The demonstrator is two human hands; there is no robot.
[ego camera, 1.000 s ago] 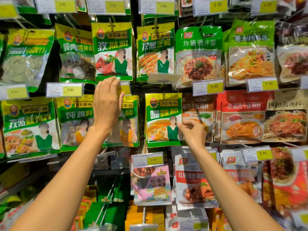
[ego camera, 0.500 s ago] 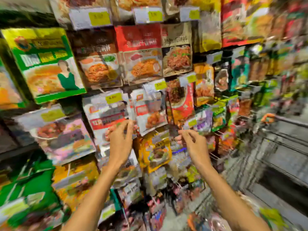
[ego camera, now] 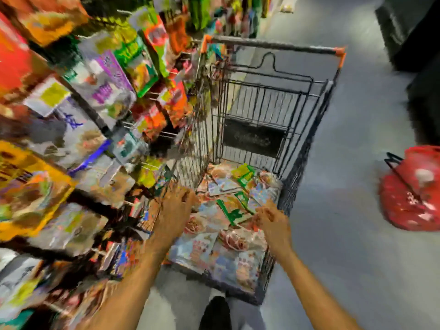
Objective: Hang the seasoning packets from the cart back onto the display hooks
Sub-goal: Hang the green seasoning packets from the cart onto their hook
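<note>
Seasoning packets (ego camera: 228, 236) lie heaped flat and overlapping on the bottom of the cart (ego camera: 273, 45), mostly at its near end; the heap is too smeared by motion to count. Several show green borders (ego camera: 242, 179), the rest pale prints with reddish food pictures. One cart: black wire walls, a grey handle bar with two orange end caps (ego camera: 339, 50), parked on a smooth grey floor (ego camera: 345, 210) hard against the display rack (ego camera: 71, 129) on my left. Rack is packed with hanging packets in red, orange, yellow, green and purple, with a few yellow-green tags, all blurred. Writing: none legible anywhere. A dark panel (ego camera: 252, 139) on the cart's far wall carries a faint script I cannot read. One red basket (ego camera: 414, 194) with a black handle sits on the floor well apart to the right. Dark fixtures (ego camera: 409, 27) stand in the far right corner of the aisle. One dark shoe (ego camera: 215, 313) shows below the cart's near end. Two bare forearms reach forward and down. My left grip (ego camera: 177, 208) hangs over the cart's left rim beside the rack, fingers loosely bent, nothing in it. My right grip (ego camera: 271, 219) is over the heap near the right wall, fingers toward a green-bordered packet; whether it touches or grasps anything, I cannot tell through the blur.
</note>
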